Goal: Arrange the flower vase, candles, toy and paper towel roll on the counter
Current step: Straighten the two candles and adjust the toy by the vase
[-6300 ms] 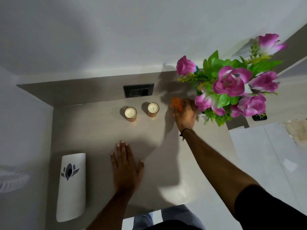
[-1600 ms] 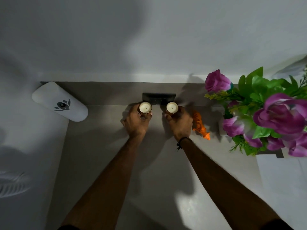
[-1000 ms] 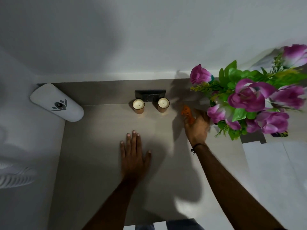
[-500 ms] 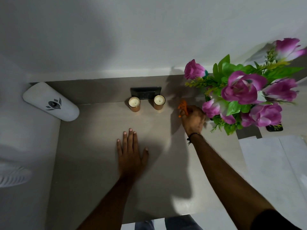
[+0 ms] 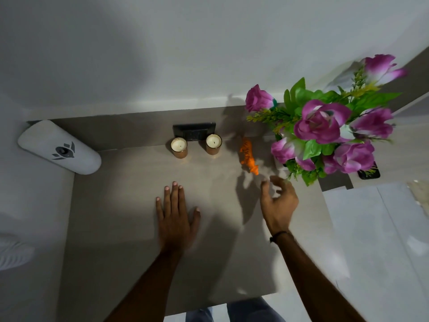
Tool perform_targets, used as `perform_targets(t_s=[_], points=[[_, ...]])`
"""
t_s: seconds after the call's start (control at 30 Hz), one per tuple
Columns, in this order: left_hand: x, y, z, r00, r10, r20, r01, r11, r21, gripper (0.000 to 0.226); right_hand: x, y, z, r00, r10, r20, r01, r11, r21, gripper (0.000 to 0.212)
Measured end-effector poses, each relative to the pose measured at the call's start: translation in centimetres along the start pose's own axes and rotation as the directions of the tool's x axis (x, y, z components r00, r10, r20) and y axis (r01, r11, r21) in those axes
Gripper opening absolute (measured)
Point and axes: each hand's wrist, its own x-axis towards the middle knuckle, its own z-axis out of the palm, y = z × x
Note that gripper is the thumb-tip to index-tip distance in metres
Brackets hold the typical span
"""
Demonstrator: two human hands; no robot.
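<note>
Left hand (image 5: 175, 213) flat, spread on counter (image 5: 120, 228), right hand (image 5: 278, 201) loosely open, empty, near orange toy (image 5: 248, 156), two candles (image 5: 179, 147) upright at wall

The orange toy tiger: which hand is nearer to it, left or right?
Right. The right hand hovers open just in front of the toy tiger; the left hand lies flat farther left.
</note>
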Motion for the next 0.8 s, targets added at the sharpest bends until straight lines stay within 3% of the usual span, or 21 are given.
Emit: perform_targets(t_s=[0.17,0.27,0.4,0.53,0.67,0.8], points=[[0.2,-0.2,0.2,1.0,0.004,-0.011,-0.005,1.0,-0.029,0.082,0.7,3.5,-2.2,0.957,0.282,-0.065,-0.281,0.959,0.032,0.046],[0.1,-0.2,0.4,1.0,0.003,-0.013,-0.003,1.0,-0.023,0.082,4.3,3.5,-1.4,0.944,0.329,-0.026,-0.327,0.943,0.061,0.059],[0.1,-0.2,0.6,1.0,0.003,-0.01,-0.004,0.999,-0.035,0.082,7.9,4.0,0.6,0.891,0.454,0.014,-0.444,0.864,0.238,0.049],[0.2,-0.3,0.7,1.0,-0.001,-0.002,0.001,1.0,-0.03,0.083,9.8,4.2,1.7,0.895,0.446,0.009,-0.432,0.862,0.266,0.054],[0.3,-0.5,1.0,1.0,-0.006,-0.001,0.006,1.0,-0.028,0.083,12.2,4.9,2.5,0.851,0.525,-0.016,-0.499,0.817,0.288,0.043],[0.2,-0.4,1.2,1.0,-0.004,-0.001,0.004,1.0,-0.031,0.082,13.2,5.4,2.8,0.841,0.541,-0.008,-0.526,0.821,0.222,0.042]])
